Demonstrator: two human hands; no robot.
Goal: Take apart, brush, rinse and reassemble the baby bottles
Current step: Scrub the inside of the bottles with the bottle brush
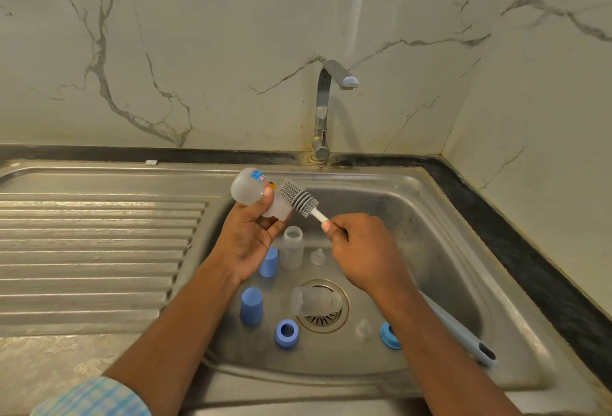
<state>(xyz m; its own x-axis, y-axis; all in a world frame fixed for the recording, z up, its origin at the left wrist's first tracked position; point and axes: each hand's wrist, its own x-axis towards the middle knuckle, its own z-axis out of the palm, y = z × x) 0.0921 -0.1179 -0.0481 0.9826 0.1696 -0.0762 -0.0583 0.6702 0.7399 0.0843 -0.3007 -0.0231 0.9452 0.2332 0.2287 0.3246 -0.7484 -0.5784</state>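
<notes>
Head view showed the left grip (248, 237) curled round a frosted baby bottle (246, 185) above the sink (440, 190). Its base pointed to the upper left and its mouth toward the right grip (364, 250), which pinched the white stem of a grey brush (298, 199). The brush head lay outside the bottle, against its neck. The likely trouble was that the ribbed head would catch on the narrow mouth; pushed in at an angle, it could twist the bottle out of the fingers and drop it among the parts below. The held bottle looked empty, with no water or suds to be made out. The sink basin held the loose pieces: an open bottle (293, 247) upright at centre frame, a second bottle (314, 299) on its side over the drain, blue caps (251, 305), blue collars (286, 334), clear teats (318, 256), and a long pale-blue handle (463, 333) along the right wall. No water showed at the tap (326, 111).
</notes>
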